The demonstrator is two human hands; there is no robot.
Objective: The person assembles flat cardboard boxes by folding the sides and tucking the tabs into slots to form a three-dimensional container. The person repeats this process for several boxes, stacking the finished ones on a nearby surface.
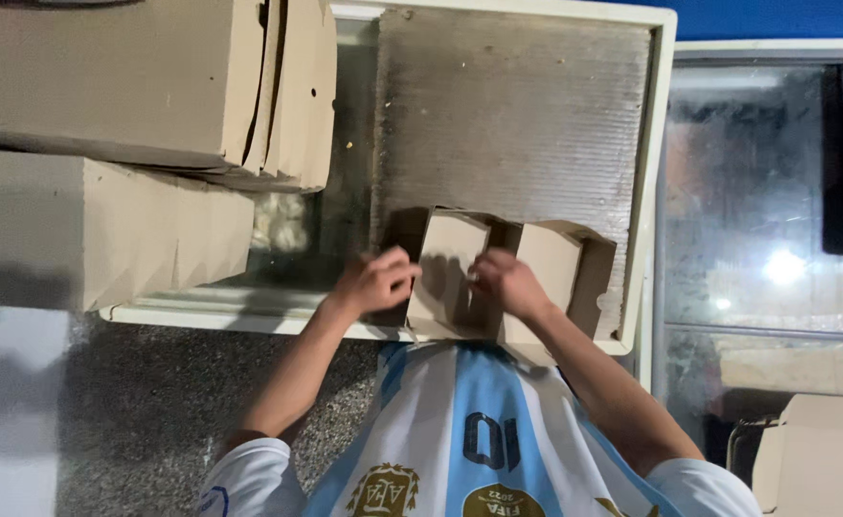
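Cardboard box [460,273] gripped by left hand [375,280] and right hand [505,282].

Tan cardboard box [460,273] half-folded at centre; flat brown cartons [134,86] stacked upper left

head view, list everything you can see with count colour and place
small cardboard box: one, tan, half folded, on the freezer lid under both hands
flat cardboard stacks: two, tan, upper left
freezer lid: one, grey panel in a white frame, centre
glass-top freezer: one, right
cardboard box: one, tan, bottom right
floor: grey speckled, lower left
shirt: one, white and light blue stripes, bottom centre
left hand: on the box's left flap
right hand: on the box's middle
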